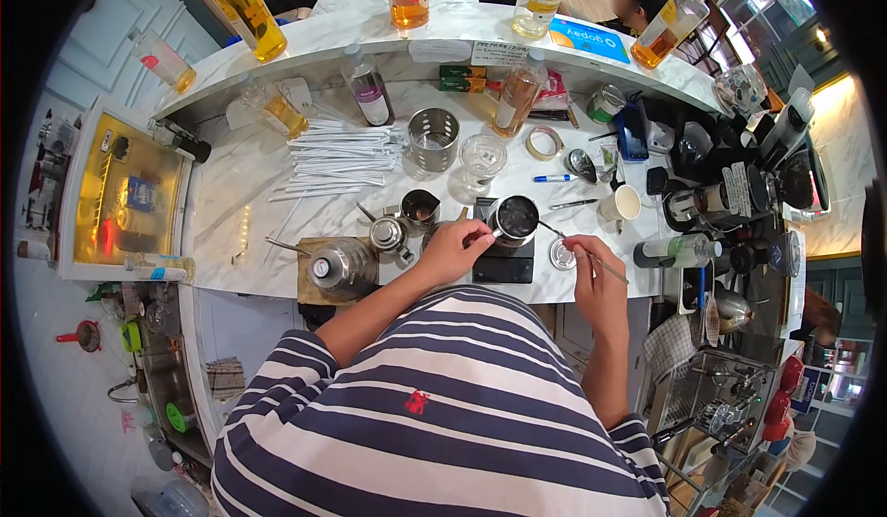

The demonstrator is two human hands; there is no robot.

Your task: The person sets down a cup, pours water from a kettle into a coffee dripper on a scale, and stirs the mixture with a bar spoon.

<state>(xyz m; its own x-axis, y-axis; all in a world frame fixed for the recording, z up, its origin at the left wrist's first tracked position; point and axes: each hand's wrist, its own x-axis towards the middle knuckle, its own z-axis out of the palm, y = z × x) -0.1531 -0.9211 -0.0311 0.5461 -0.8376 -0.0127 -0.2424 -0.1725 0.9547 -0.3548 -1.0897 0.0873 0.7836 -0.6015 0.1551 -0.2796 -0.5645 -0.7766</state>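
My left hand is closed on the handle of a small metal cup, which has dark contents. The cup is over a black scale; whether it rests on it I cannot tell. Between the fingers of my right hand is a long thin metal spoon, its far end reaching the cup's rim. A small round metal lid or dish lies between the cup and my right hand. Left of my left hand stand a metal pot with a handle and a steel pitcher.
A steel kettle stands on a wooden board at the left. Behind are wrapped straws, a perforated steel holder and a glass. A paper cup and a green-labelled bottle stand to the right. Bottles line the raised ledge.
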